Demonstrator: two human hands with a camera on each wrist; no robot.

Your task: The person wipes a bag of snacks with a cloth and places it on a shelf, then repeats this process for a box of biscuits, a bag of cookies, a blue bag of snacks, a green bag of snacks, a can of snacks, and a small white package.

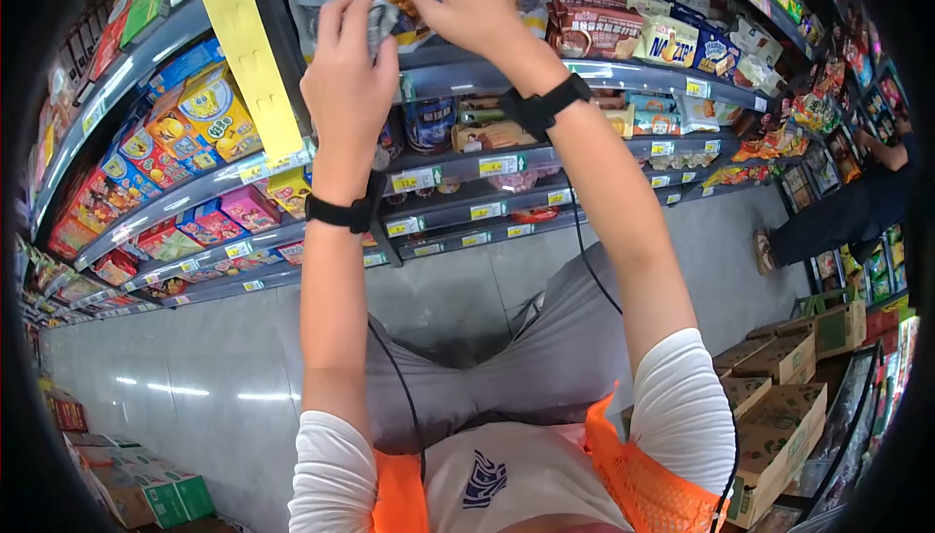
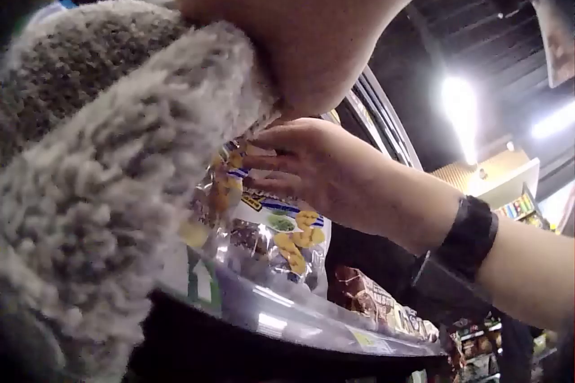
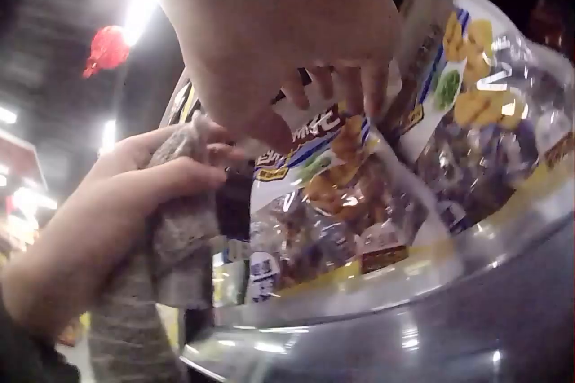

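Note:
A fuzzy grey cloth [image 2: 108, 158] fills much of the left wrist view and hangs from my left hand [image 1: 349, 80]. The right wrist view shows the fingers and thumb of that hand gripping the cloth. My right hand [image 1: 472, 2] reaches over the upper part of a clear and white snack bag [image 3: 332, 212], with its fingers extended and spread at the bag's top in the left wrist view. Yellow food pictures and a blue stripe mark the bag. A matching bag [image 3: 490, 96] stands to its right. Both bags are at the front of a shelf.
The shelf edge [image 1: 604, 75] carries price tags, with more packets [image 1: 672, 41] to the right. Boxed snacks [image 1: 195, 114] line shelves on the left, beside a yellow strip [image 1: 248, 46]. Cardboard boxes [image 1: 779, 436] stand behind at right. Another person [image 1: 847, 192] stands in the aisle.

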